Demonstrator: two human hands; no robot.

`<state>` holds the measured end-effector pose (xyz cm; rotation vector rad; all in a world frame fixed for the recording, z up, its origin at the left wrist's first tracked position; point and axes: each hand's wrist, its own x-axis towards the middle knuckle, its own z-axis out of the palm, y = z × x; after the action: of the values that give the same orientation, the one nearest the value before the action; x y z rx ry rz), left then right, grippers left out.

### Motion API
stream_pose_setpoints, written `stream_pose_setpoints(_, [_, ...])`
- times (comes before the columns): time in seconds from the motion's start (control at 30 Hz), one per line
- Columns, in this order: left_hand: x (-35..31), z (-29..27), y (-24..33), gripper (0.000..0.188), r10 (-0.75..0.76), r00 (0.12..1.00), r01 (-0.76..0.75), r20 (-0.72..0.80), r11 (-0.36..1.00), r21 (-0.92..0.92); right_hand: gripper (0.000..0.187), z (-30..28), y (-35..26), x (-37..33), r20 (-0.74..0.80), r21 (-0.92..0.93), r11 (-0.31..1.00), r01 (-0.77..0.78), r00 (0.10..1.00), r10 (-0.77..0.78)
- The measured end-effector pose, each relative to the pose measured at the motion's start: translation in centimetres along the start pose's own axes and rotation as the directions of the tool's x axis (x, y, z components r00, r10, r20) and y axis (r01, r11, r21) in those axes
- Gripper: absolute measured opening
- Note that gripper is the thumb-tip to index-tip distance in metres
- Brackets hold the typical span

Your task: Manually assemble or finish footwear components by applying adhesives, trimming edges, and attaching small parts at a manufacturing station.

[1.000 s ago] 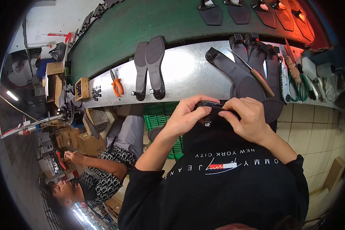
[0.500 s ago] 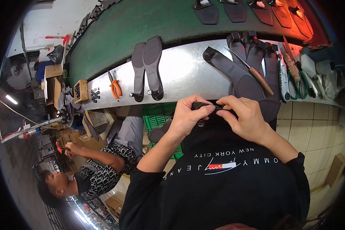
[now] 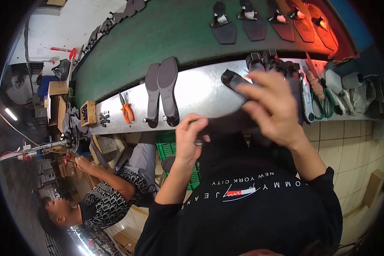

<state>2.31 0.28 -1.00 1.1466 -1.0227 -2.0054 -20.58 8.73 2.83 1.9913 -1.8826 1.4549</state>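
Observation:
My left hand (image 3: 191, 138) is closed around one end of a dark sandal (image 3: 226, 124), close to a small metal buckle. The sandal is blurred and stretches rightward in front of my black shirt. Above its right side is my right hand (image 3: 275, 106), smeared by motion, fingers apart and nothing visible between them. Behind that hand lie several black heeled sandals (image 3: 256, 60), partly covered by it. One more dark sandal (image 3: 231, 79) lies by its fingertips. A pair of dark sandals (image 3: 168, 87) rests sole-up on the metal bench to the left.
Orange-handled pliers (image 3: 127, 113), small dark parts (image 3: 104, 118) and a wooden box (image 3: 88, 113) sit on the bench's left. A utility knife (image 3: 307, 102) and green cord (image 3: 327, 109) lie right. Behind runs a green belt (image 3: 187, 36) carrying sandals. A person (image 3: 115, 196) is at left.
My hands have parted: the right has lifted up and away from the strap area, while the left keeps the sandal, slightly lower and left. Sandals on the belt show farther into view.

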Motion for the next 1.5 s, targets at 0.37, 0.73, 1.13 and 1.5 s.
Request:
stream_pose_setpoints(0.37, [4.1,-5.9,-4.5,0.018,-0.405,0.91,0.193,-0.084,0.596,-0.779,0.021,3.6,8.4,-5.6,0.005,-0.253,0.914,-0.317,0.944,0.329])
stream_pose_setpoints(0.73, [1.3,-1.4,-2.1,0.019,-0.375,0.922,0.274,0.093,0.463,-0.843,0.057,5.7,-2.8,-4.6,0.655,0.554,0.449,-0.702,0.699,0.285])
stream_pose_setpoints(1.13, [0.2,1.0,-3.2,0.022,-0.348,0.915,0.355,0.203,0.462,-0.813,0.036,8.1,-2.3,-6.5,0.328,0.567,0.722,-0.397,0.913,0.244])
stream_pose_setpoints(1.5, [1.2,2.5,-2.3,0.062,0.304,0.879,-0.366,-0.366,0.924,-0.112,0.058,5.6,-3.1,-5.4,0.868,0.469,0.036,-0.882,0.468,0.166])
